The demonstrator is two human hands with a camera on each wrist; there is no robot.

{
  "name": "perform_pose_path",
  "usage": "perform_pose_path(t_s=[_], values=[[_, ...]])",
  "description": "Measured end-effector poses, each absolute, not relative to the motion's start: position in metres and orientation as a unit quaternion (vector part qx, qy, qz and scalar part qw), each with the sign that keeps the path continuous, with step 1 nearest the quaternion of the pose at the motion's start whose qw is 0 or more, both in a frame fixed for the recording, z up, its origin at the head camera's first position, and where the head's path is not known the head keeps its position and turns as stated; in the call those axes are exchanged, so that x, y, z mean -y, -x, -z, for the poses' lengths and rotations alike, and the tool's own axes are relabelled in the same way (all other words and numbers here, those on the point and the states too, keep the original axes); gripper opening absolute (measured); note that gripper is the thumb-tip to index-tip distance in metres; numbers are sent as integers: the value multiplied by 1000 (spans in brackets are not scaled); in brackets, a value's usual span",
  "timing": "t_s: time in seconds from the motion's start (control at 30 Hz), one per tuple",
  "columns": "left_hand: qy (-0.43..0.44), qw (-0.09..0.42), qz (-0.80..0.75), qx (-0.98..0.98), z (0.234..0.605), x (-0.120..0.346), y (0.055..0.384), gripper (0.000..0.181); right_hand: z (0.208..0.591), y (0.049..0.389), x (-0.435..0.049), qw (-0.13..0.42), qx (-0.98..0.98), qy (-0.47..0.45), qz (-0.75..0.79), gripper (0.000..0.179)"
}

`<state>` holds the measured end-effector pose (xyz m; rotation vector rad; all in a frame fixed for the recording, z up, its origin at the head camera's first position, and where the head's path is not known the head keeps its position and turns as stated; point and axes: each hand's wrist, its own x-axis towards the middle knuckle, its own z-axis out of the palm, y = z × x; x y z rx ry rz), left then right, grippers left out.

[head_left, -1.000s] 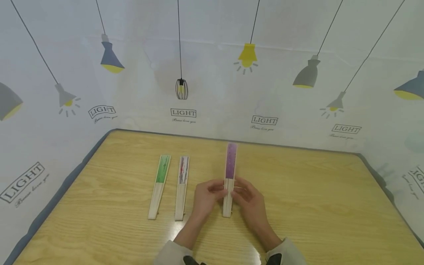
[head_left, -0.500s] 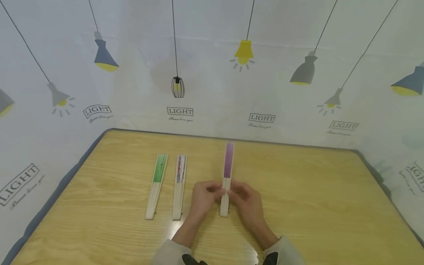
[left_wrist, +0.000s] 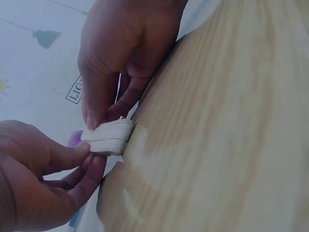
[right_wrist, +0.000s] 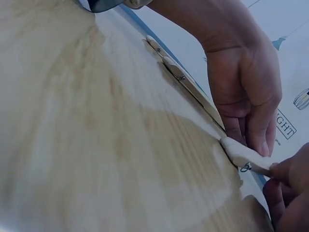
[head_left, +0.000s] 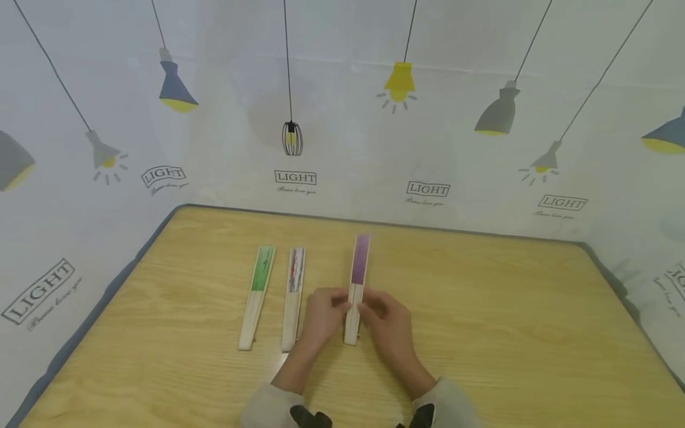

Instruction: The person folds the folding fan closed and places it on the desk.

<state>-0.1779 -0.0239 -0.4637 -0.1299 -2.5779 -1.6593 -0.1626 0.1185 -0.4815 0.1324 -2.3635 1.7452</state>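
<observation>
A folded hand fan with a purple leaf (head_left: 360,260) and pale ribs points away from me, pinched from both sides. My left hand (head_left: 323,315) grips its ribs on the left edge, thumb on top; my right hand (head_left: 390,321) pinches the right edge opposite. In the left wrist view the fan's pale rib end (left_wrist: 111,135) is close over the table, between both thumbs. A small metal loop (right_wrist: 245,167) shows at its pivot in the right wrist view. Left of my hands lie a folded fan with a white, red and grey leaf (head_left: 295,270) and a folded green fan (head_left: 263,268).
The wooden table (head_left: 508,333) extends widely to the right of my hands. Behind it and along both sides hangs a pale curtain (head_left: 342,119) printed with lamps and LIGHT lettering, meeting the table's dark edge. Light-coloured sleeves (head_left: 273,407) cover my forearms.
Both hands have shifted left with the purple fan, bringing it nearer to the white-patterned fan. The green and white-patterned fans have stayed in place; the head view has shifted slightly.
</observation>
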Motion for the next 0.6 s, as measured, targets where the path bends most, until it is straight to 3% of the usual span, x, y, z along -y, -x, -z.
perform_pose_path(t_s=[0.6], values=[[-30, 62, 456, 887, 459, 27, 175, 20, 478, 172, -96, 70, 843, -18, -532, 18]])
